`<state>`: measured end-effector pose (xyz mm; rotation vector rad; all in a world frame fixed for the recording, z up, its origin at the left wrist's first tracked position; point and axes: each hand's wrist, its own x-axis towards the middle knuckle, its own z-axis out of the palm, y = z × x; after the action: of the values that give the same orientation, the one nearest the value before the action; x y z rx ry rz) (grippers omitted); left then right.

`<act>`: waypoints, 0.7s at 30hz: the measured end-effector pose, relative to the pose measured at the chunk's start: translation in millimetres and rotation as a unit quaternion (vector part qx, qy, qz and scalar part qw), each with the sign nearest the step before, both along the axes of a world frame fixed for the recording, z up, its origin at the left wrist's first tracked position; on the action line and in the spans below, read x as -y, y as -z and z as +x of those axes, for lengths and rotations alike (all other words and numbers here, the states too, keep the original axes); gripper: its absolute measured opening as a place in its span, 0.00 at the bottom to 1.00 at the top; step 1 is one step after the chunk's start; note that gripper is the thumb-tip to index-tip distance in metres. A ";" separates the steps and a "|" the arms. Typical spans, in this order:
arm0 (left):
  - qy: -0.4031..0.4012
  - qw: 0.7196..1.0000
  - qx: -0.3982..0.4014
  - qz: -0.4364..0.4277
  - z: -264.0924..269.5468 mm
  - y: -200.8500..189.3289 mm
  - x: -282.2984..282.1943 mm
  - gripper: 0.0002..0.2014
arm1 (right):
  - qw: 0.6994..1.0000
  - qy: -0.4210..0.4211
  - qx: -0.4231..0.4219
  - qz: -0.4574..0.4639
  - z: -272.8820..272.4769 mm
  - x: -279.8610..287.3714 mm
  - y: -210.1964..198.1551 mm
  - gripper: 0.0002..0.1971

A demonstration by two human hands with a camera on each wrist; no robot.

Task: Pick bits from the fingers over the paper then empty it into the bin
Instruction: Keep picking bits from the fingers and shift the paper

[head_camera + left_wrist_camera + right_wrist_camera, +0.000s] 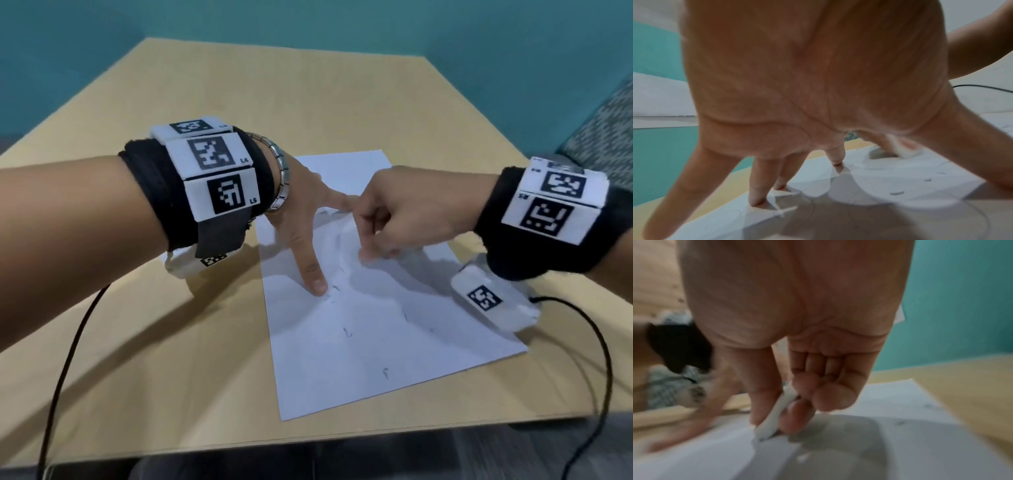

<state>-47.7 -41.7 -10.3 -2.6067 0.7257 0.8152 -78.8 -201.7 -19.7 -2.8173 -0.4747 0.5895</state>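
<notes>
A white sheet of paper [376,342] lies on the tan table [171,342]. My left hand [305,219] is spread over the sheet's upper left, and its straight fingertips [756,201] press the sheet down. My right hand [373,251] hovers over the sheet's upper middle beside the left index finger. Its thumb and fingers pinch a small white eraser [774,417] whose tip touches the paper. The eraser [906,150] also shows blurred in the left wrist view. Several small dark bits [347,332] lie scattered on the sheet. No bin is in view.
A black cable [65,359] runs off the table's near left edge and another cable [599,359] loops at the near right. A patterned fabric [603,130] sits at the far right. A teal wall [308,27] stands behind the table.
</notes>
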 end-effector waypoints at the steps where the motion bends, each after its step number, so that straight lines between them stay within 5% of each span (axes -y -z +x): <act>1: 0.000 1.000 0.001 0.003 0.4 0.5 0.6 0.65 | 1.000 0.022 0.019 0.003 3.5 3.2 -1.2 0.08; 4: 0.006 1.000 0.004 0.010 1.5 1.9 0.9 0.66 | 0.997 0.024 0.075 0.014 4.3 3.6 0.6 0.07; 7: 0.006 1.000 0.004 0.010 1.2 1.5 0.2 0.65 | 0.999 -0.020 0.030 -0.011 -4.0 -3.9 1.5 0.08; 13: 0.003 1.000 0.010 0.009 1.3 2.8 -0.4 0.66 | 0.994 0.034 0.100 0.005 9.2 6.8 2.7 0.08; 21: -0.019 0.997 -0.034 -0.072 4.7 7.0 -32.9 0.72 | 0.996 0.067 0.055 -0.013 -3.6 33.6 -0.6 0.09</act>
<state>-43.1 -8.8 -17.3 -2.7395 0.7821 0.8972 -82.4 -235.4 -19.1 -2.8896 -0.2952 0.4178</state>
